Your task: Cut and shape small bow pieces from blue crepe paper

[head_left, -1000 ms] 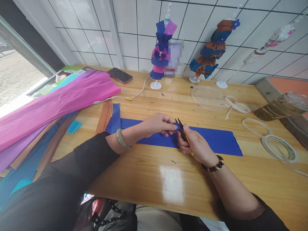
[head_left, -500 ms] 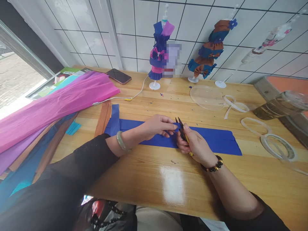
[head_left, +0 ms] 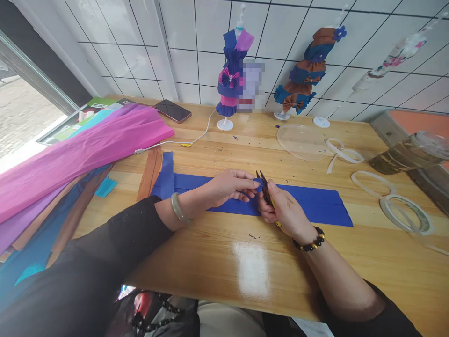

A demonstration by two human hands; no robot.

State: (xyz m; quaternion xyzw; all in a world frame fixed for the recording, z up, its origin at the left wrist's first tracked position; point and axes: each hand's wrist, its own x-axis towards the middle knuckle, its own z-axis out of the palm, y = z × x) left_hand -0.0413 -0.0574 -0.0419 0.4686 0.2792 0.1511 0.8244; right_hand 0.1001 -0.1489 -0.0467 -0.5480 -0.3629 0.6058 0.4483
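Observation:
My left hand (head_left: pixel 234 187), with a pale bangle at the wrist, pinches a small blue piece of crepe paper (head_left: pixel 258 185) between thumb and fingertips. My right hand (head_left: pixel 280 206) is closed around small scissors (head_left: pixel 264 181) with dark pointed blades and yellow handles. The blades are slightly apart and point upward, right at the small blue piece. Beneath both hands a long blue crepe paper strip (head_left: pixel 312 203) lies across the wooden table. A shorter blue strip (head_left: pixel 168 175) rests over its left end. My fingers partly hide the small piece and the scissors' handles.
Pink crepe paper (head_left: pixel 115 135) and other coloured sheets lie at left, near a phone (head_left: pixel 173 111) and white cable. Two decorated paper stands (head_left: pixel 229 84) are by the tiled wall. At right are a clear disc (head_left: pixel 300 142), tape roll (head_left: pixel 407 214) and brown-tinted cup (head_left: pixel 403 154).
Both hands stay in nearly the same place. The small blue piece has turned slightly between the left fingers and shows more beside the blades.

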